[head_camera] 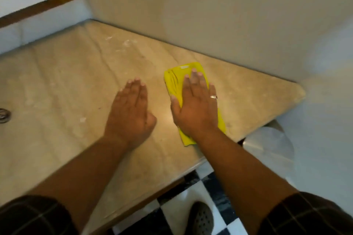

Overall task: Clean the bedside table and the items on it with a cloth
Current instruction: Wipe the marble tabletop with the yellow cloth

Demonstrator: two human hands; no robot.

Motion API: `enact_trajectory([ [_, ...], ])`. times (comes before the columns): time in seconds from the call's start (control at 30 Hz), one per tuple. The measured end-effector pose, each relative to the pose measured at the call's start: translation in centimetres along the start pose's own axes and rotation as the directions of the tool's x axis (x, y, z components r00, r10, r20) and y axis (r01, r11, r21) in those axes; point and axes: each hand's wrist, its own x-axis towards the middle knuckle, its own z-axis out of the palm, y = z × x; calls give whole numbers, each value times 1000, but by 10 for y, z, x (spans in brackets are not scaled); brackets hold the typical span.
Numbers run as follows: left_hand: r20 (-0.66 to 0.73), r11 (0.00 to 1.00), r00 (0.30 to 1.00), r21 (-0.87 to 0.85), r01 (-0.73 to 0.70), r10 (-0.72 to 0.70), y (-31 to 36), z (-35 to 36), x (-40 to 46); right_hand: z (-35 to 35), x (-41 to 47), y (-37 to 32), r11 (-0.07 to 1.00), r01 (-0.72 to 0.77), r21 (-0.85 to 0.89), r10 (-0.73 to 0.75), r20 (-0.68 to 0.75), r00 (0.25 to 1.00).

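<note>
The right hand is pressing flat, fingers extended and together, on a folded yellow cloth lying near the right end of the marble table top. The left hand is resting open-palmed on the bare top just beside it, gripping nothing.

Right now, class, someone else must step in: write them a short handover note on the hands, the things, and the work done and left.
Right hand: flat, pressing the yellow cloth on the right part of the table top.
Left hand: open, flat on the stone beside the cloth, holding nothing.
Done: cannot tell.
Left: white marks near the back wall and the left part need wiping.
</note>
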Motion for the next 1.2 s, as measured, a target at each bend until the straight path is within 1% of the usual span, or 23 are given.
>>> enact_trajectory([
  [0.07, -12, 998, 998, 7, -56, 57, 1, 3, 10, -8, -4, 49, 988, -153, -31, 151, -41, 988],
  [0.1, -11, 999, 999, 6, -50, 50, -4, 2, 7, -11, -10, 71, 970, -241, -36, 239, -52, 970],
  [0.13, -9, 998, 998, -8, -54, 54, -2, 4, 9, -19, -17, 100, 939, -341, -47, 337, -69, 939],
  [0.2, 14, 998, 998, -29, -60, 61, 0, 4, 9, -29, -28, 140, 852, -523, -11, 520, -81, 850],
  [0.27, 19, 996, 998, -58, -62, 63, 2, 2, 12, -33, -29, 155, 770, -637, 45, 638, -83, 765],
  [0.3, 12, 996, 998, -65, -67, 68, 3, 2, 11, -31, -28, 153, 747, -664, 40, 664, -94, 742],
  [0.33, 8, 995, 997, -65, -72, 72, 3, 2, 12, -29, -22, 144, 754, -657, 14, 655, -105, 749],
  [0.37, 15, 995, 997, -66, -70, 71, 2, 2, 12, -25, -17, 129, 795, -607, -20, 601, -111, 791],
  [0.4, 25, 996, 997, -57, -66, 68, 1, 2, 13, -20, -11, 108, 859, -508, -54, 501, -107, 859],
  [0.43, 36, 997, 997, -53, -65, 67, 1, 2, 13, -14, -5, 83, 926, -371, -72, 364, -87, 927],
  [0.47, 40, 997, 997, -46, -66, 68, 2, 2, 13, -8, 0, 58, 971, -231, -62, 228, -56, 972],
  [0.5, 48, 997, 997, -47, -63, 66, 3, 0, 15, -4, 5, 37, 990, -135, -40, 133, -33, 991],
  [0.57, 59, 997, 997, -53, -56, 59, 4, 1, 14, -3, 14, 17, 999, -46, -1, 46, -5, 999],
  [0.63, 51, 998, 998, -53, -29, 31, -2, 2, 10, -5, 15, 30, 999, 45, -18, -45, 5, 999],
  [0.67, 48, 998, 998, -52, -26, 29, -4, 1, 10, -8, 14, 47, 998, 61, -29, -61, 5, 998],
  [0.7, 46, 998, 998, -56, -32, 35, -4, 1, 11, -11, 14, 69, 999, 27, -44, -27, -11, 1000],
  [0.8, 24, 997, 999, -74, -36, 38, -3, 2, 13, -21, 6, 130, 985, -153, -86, 145, -87, 986],
  [0.87, -11, 994, 998, -91, -55, 55, 0, 5, 15, -24, -6, 148, 945, -319, -72, 308, -131, 942],
  [0.93, -33, 992, 997, -102, -75, 72, -1, 8, 14, -28, -13, 154, 849, -528, 17, 523, -167, 836],
  [1.0, -47, 992, 996, -105, -75, 70, -3, 7, 15, -30, -8, 158, 748, -656, 99, 663, -142, 735],
  [1.07, -48, 991, 995, -104, -90, 85, -4, 8, 15, -33, -2, 162, 672, -727, 143, 741, -123, 661],
  [1.17, -89, 986, 989, -111, -125, 115, -3, 8, 15, -35, 5, 161, 641, -744, 188, 767, -137, 627],
  [1.2, -89, 985, 989, -116, -125, 115, -3, 7, 15, -36, 7, 158, 612, -759, 223, 791, -143, 595],
])
